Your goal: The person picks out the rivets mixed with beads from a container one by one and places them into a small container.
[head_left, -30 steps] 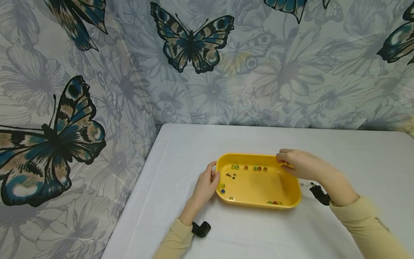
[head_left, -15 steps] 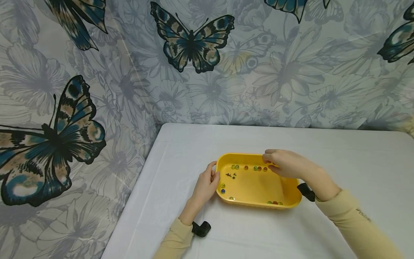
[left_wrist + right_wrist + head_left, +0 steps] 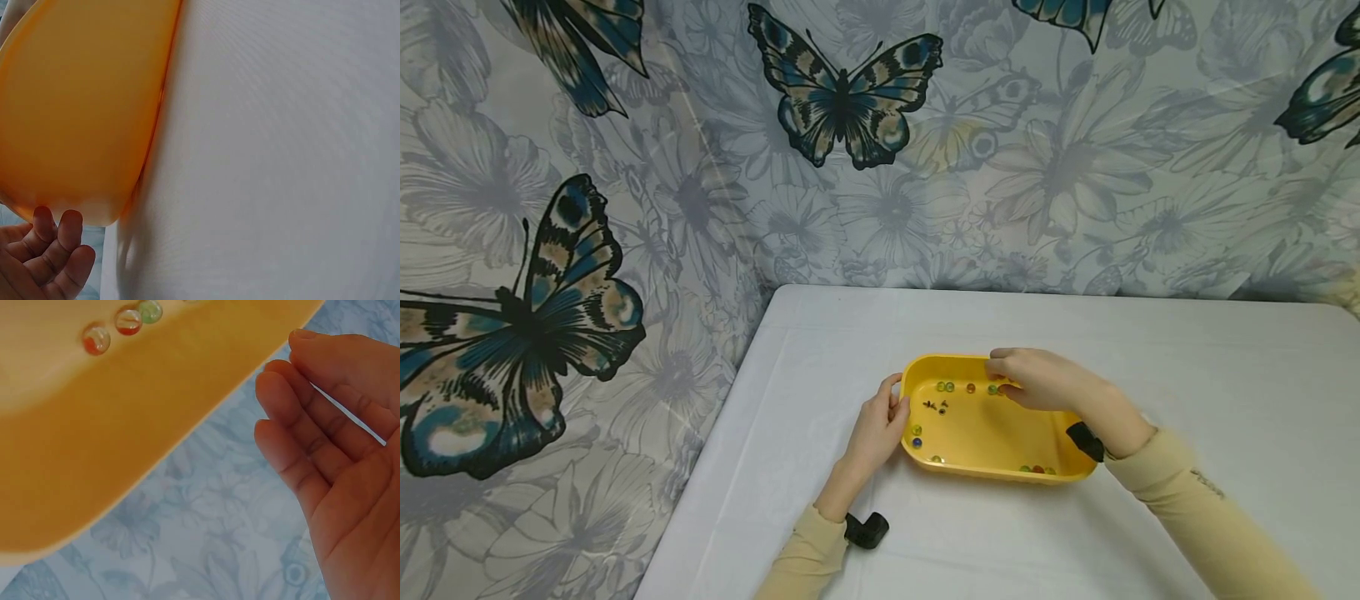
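Observation:
A yellow plastic tray (image 3: 992,433) sits on the table with glass marbles inside. My left hand (image 3: 871,429) grips its left end, thumb at the rim and fingers against the outer wall, as the left wrist view also shows. My right hand (image 3: 1037,379) is over the far rim, fingers loosely bent and apart, with nothing visible between them in the right wrist view. Several marbles (image 3: 971,388) line the far side, partly covered by that hand. A blue marble (image 3: 917,443) lies at the left, and more marbles (image 3: 1037,470) are along the near right edge.
Small dark pieces (image 3: 931,406) lie in the tray's left part. A white cloth (image 3: 820,350) covers the table, which ends at a butterfly-patterned backdrop (image 3: 1045,167). A black wrist camera (image 3: 1086,442) hangs over the tray's right end.
My right hand has moved left along the far rim from the tray's right corner and now covers some marbles there. My left hand and the tray have stayed in place.

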Tool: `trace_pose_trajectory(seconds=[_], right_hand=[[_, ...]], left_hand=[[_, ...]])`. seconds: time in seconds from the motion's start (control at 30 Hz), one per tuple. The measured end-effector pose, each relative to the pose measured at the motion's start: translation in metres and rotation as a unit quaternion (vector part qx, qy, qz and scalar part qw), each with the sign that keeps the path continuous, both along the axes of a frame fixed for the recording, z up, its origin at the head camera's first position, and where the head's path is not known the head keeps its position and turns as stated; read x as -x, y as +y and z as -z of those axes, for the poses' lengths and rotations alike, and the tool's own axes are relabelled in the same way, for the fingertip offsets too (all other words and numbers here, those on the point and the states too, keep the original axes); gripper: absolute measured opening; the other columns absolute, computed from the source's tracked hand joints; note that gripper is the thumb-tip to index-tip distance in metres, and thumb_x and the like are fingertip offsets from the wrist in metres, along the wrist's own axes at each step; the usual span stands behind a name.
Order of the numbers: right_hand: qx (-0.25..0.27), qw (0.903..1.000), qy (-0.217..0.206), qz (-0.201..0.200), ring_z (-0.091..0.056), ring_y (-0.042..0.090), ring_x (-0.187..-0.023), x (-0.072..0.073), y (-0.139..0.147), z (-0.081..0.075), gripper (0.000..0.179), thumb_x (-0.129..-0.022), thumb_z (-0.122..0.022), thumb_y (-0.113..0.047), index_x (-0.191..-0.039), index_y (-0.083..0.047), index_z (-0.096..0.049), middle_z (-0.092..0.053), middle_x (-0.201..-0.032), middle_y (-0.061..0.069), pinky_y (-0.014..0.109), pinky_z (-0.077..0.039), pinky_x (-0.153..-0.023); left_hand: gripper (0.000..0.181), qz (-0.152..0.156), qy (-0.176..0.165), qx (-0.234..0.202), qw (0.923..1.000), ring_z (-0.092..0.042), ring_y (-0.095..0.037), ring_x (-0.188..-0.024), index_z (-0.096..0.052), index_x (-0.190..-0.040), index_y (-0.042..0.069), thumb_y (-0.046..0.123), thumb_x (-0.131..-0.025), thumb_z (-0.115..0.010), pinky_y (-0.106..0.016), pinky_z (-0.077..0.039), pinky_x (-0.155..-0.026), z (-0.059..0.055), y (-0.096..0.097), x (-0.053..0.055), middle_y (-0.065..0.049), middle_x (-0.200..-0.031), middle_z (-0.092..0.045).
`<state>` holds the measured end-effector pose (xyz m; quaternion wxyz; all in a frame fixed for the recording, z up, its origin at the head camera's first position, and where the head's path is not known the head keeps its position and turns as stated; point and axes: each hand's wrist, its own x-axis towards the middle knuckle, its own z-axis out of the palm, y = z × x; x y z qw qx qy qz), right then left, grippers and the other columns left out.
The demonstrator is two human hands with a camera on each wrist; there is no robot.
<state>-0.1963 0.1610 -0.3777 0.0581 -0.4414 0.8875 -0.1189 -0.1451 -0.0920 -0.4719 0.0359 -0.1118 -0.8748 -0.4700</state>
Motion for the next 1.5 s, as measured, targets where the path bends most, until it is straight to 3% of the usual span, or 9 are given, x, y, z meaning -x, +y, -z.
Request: trace_pose_trajectory(seconds=[0.37,0.6,1.27,1.5], right_hand=[[0.012,0.9993,-0.016,-0.03,-0.056,0.017,-0.074,0.009,-0.015,0.012,0.018,-0.077,-0.066,0.008,-0.089,-0.007,-0.063,-0.059,-0.086,0.006,0.03,-0.05,-0.068],[0.016,0.9983,-0.002,-0.056,-0.056,0.019,-0.074,0.015,-0.024,0.02,0.015,-0.077,-0.067,0.006,-0.09,-0.003,-0.064,-0.06,-0.086,0.006,0.03,-0.049,-0.068],[0.014,0.9963,-0.038,-0.075,-0.059,0.022,-0.083,0.021,-0.046,0.031,0.019,-0.079,-0.064,0.008,-0.096,0.0,-0.064,-0.061,-0.091,0.008,0.035,-0.05,-0.076],[0.016,0.9953,-0.048,-0.082,-0.053,0.017,-0.076,0.021,-0.053,0.035,0.015,-0.08,-0.064,0.007,-0.092,-0.002,-0.063,-0.058,-0.086,0.005,0.03,-0.049,-0.073]], left_hand=[[0.039,-0.001,0.005,0.002,1.0,-0.041,-0.007,-0.057,-0.043,-0.133,0.004,0.015,-0.095,-0.049,-0.02,-0.036,-0.052,0.001,0.0,0.002,0.004,-0.068,-0.045],[0.039,-0.001,0.004,0.001,1.0,-0.041,-0.007,-0.058,-0.044,-0.133,0.005,0.016,-0.096,-0.048,-0.02,-0.036,-0.052,0.001,0.0,0.002,0.004,-0.069,-0.045],[0.039,-0.002,0.0,0.003,1.0,-0.04,-0.007,-0.056,-0.044,-0.132,0.005,0.016,-0.095,-0.048,-0.019,-0.034,-0.051,0.0,-0.001,0.002,0.004,-0.068,-0.043],[0.039,0.005,0.001,-0.001,1.0,-0.039,-0.006,-0.056,-0.043,-0.133,0.005,0.016,-0.095,-0.048,-0.019,-0.033,-0.05,0.0,-0.002,0.002,0.004,-0.068,-0.043]])
